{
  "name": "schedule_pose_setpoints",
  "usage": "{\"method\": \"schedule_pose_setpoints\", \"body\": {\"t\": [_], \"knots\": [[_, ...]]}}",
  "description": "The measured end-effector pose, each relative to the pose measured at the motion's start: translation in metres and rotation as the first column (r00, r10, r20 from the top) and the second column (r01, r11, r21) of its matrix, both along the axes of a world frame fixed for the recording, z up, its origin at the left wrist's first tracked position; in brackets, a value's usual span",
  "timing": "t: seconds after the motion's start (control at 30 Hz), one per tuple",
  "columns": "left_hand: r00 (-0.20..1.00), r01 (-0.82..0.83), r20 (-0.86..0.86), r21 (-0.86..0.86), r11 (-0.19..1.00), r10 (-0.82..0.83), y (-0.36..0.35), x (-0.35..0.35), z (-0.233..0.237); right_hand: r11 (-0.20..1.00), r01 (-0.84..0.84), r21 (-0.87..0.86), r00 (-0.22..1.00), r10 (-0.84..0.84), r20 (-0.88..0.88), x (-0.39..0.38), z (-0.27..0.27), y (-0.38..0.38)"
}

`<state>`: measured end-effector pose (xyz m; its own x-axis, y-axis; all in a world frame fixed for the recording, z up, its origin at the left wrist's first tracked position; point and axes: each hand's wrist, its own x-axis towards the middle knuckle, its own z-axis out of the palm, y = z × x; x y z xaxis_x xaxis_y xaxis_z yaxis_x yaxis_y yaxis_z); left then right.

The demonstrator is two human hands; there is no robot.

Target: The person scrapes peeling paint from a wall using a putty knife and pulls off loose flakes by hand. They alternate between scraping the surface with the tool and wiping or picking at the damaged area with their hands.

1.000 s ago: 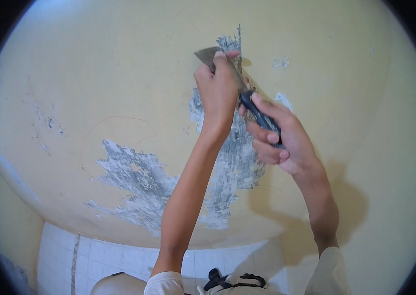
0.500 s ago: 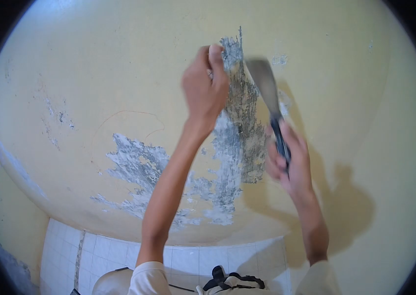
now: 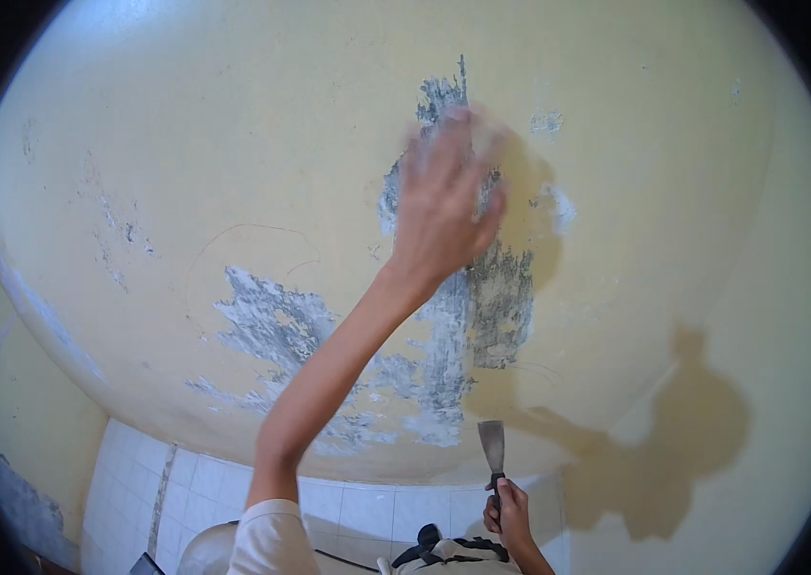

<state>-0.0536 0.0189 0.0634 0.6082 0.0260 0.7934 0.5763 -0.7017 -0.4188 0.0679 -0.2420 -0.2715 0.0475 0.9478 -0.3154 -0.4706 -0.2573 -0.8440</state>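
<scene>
reaching up to the yellow wall, the left hand is blurred, but its fingers look spread wide and hold nothing, over the grey scraped patch. down by the white tiles the right hand is curled tight round the dark handle of the scraper, blade pointing up. the scraper looks light, its thin metal blade probably stiff and sharp at the edge, so the handle seems the safe place to grip; the paint looks brittle and flaky
</scene>
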Motion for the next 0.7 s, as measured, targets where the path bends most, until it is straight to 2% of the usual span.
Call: {"method": "schedule_pose_setpoints", "body": {"t": [0.03,0.07,0.1,0.23,0.33,0.4,0.43,0.47,0.53,0.57,0.6,0.67,0.7], "knots": [[0.950,-0.071,0.307,0.021,0.997,0.061,0.000,-0.003,0.004,1.000,-0.004,0.002,1.000,0.004,-0.002,0.003,0.005,0.005],[0.806,-0.143,0.583,0.022,0.989,0.103,0.001,-0.006,0.007,0.999,-0.026,0.021,0.997,0.024,0.067,0.005,0.011,0.011],[0.789,-0.217,0.582,-0.034,0.976,0.196,0.006,-0.008,0.007,0.998,-0.046,0.039,0.990,0.040,0.135,0.006,0.017,0.017],[0.841,-0.263,0.488,-0.006,0.965,0.233,0.023,-0.001,0.005,0.986,-0.035,0.162,0.979,0.001,0.204,0.020,0.032,0.040],[0.892,-0.233,0.403,0.018,0.972,0.206,0.023,-0.023,0.014,0.988,0.017,0.153,0.986,-0.042,0.159,0.023,0.030,0.053],[0.945,-0.246,0.227,0.015,0.969,0.236,0.020,-0.043,0.025,0.991,0.027,0.129,0.988,-0.046,0.148,0.016,0.024,0.061],[0.943,-0.308,0.161,0.083,0.948,0.292,0.021,-0.055,0.034,0.993,0.013,0.114,0.991,-0.029,0.132,0.011,0.023,0.065],[0.943,-0.306,0.162,0.069,0.950,0.292,0.022,-0.071,0.046,0.995,-0.001,0.099,0.992,-0.011,0.123,0.010,0.023,0.067],[0.891,-0.386,-0.091,0.369,0.846,0.446,0.020,-0.103,0.078,0.994,-0.030,0.108,0.992,0.016,0.127,-0.003,0.030,0.070],[0.949,-0.249,-0.102,0.341,0.906,0.299,0.032,-0.113,0.092,0.988,-0.085,0.127,0.984,0.063,0.169,-0.009,0.036,0.071],[0.948,-0.255,-0.097,0.344,0.904,0.304,0.033,-0.113,0.102,0.979,-0.141,0.146,0.972,0.109,0.209,-0.015,0.041,0.071],[0.952,-0.300,-0.028,0.119,0.947,0.305,0.025,-0.100,0.122,0.976,-0.156,0.154,0.969,0.120,0.217,-0.025,0.045,0.071],[0.942,-0.333,0.013,0.138,0.933,0.335,0.027,-0.091,0.124,0.974,-0.143,0.175,0.970,0.103,0.220,-0.028,0.044,0.069]]}}
